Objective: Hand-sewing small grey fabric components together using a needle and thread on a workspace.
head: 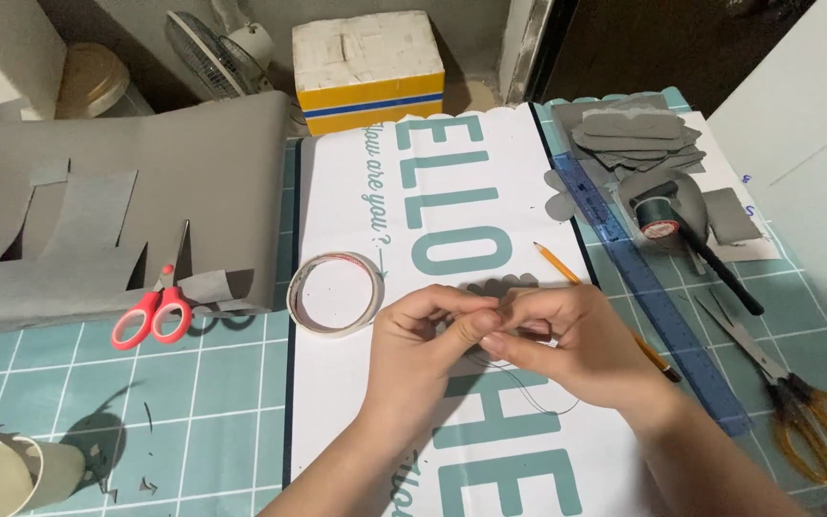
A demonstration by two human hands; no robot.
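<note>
I see both hands meeting over the middle of the white printed sheet [356, 191], fingertips pinched together. My left hand [423, 349] and right hand [576, 345] each close on a small grey scalloped piece [509, 284], of which only the top edge peeks out above the knuckles at 12 o'clock. A thin dark thread [538, 402] runs out from under the fingers toward 5 o'clock and curls into a loop on the sheet; whether a needle is held I cannot tell.

Just beyond the right hand, a yellow pencil [552, 260] lies with its long axis from 10 to 4 o'clock, tip toward 10, its lower end passing behind the wrist. At 9 o'clock from the hands sits a roll of tape [335, 293], flat on the sheet. Further right, a blue ruler [648, 287] runs along the same diagonal as the pencil. At 2 o'clock lie a spool of dark thread [659, 216] and a stack of grey cut shapes [634, 134]. Amber-handled scissors [796, 402] rest at 4 o'clock, red-handled scissors [153, 311] at 9 o'clock on the teal gridded desk [212, 383], below a large grey sheet [145, 191].
</note>
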